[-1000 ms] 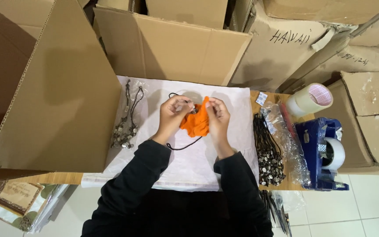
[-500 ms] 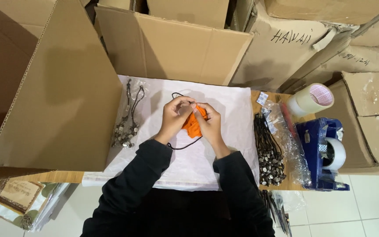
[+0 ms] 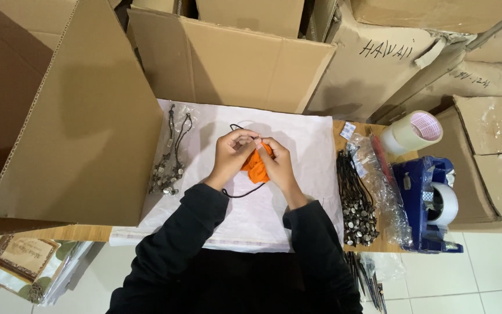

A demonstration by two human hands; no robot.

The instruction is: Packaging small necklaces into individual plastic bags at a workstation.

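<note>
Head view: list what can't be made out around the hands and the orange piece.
- Orange piece: mostly covered by the left hand and right hand; its shape is unclear.
- Black cord: how it joins the orange piece is hidden under the fingers.
- Bundle of cords with metal pieces: pieces too small to tell apart.
- Second, smaller bundle: likewise too small.
- Blue tape dispenser: partly behind clear plastic wrap.

Long black sleeves cover both arms to the wrists, with the left hand (image 3: pixel 232 156) and right hand (image 3: pixel 278 164) bare.

Cardboard boxes (image 3: pixel 233 58); blue tape dispenser (image 3: pixel 428 203)
</note>
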